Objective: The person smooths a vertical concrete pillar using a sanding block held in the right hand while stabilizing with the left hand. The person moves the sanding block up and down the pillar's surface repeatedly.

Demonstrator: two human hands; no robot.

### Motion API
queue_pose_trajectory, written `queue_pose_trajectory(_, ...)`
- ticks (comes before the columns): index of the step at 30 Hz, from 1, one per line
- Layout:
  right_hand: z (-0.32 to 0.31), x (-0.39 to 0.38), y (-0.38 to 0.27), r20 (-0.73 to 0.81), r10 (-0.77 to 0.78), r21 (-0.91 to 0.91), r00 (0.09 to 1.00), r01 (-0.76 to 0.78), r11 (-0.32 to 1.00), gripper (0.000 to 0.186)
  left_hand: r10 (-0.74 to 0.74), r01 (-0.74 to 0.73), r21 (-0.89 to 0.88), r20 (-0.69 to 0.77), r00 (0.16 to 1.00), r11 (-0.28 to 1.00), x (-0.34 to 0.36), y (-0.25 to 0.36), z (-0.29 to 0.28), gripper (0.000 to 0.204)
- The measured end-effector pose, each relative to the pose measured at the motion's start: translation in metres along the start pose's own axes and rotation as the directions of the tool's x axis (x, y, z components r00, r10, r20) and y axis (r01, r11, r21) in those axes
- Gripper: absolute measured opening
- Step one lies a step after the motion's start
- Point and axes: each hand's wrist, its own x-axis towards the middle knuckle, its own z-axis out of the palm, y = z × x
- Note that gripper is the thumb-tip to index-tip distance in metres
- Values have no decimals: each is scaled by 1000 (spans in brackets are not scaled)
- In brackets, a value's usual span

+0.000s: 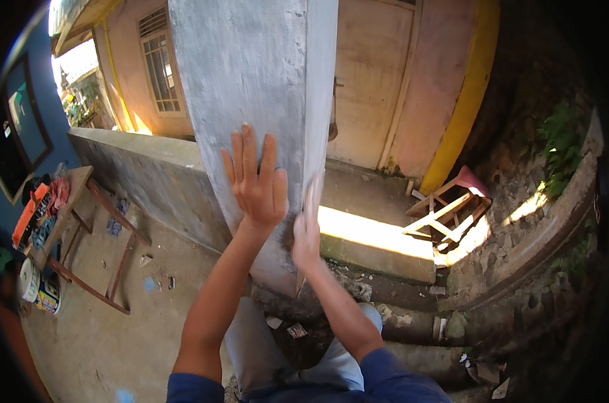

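Observation:
A tall pillar [251, 74] with a patchy grey-white surface stands in front of me. My left hand [254, 185] lies flat against its front face, fingers stretched upward and a little apart. Against the pillar's right side, near the corner edge, is my right hand [307, 232], its fingers extended upward and slightly smeared by motion. The palm side of the right hand is hidden, so whether anything lies between it and the pillar cannot be seen.
A low wall [163, 174] joins the pillar on the left. Beyond it stand a wooden bench [79, 191] with cloths and a bucket [39, 289]. Steps [412, 322] descend at the right, near a broken wooden frame [445, 218] and a curved stone wall [519, 248].

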Motion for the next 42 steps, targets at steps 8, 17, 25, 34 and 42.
queue_pose_trajectory(8,-1,55,-23,44,-115,-23,992,116,993,59,-22,22,9,9,1000,1000,0,0,-2,53)
queue_pose_trajectory(17,-1,-15,0,53,70,-102,996,-65,993,59,6,-6,11,-1,1000,1000,1,0,1,53)
queue_pose_trajectory(25,-3,53,-28,65,-80,-6,995,81,997,62,-22,22,12,3,1000,1000,3,2,0,53)
queue_pose_trajectory(34,-7,32,-7,68,-61,-105,996,68,992,65,9,-10,25,42,999,1000,1,5,-2,54)
queue_pose_trajectory(42,-1,109,-44,56,-205,13,977,204,979,62,4,-8,65,68,998,998,-1,-2,-7,55)
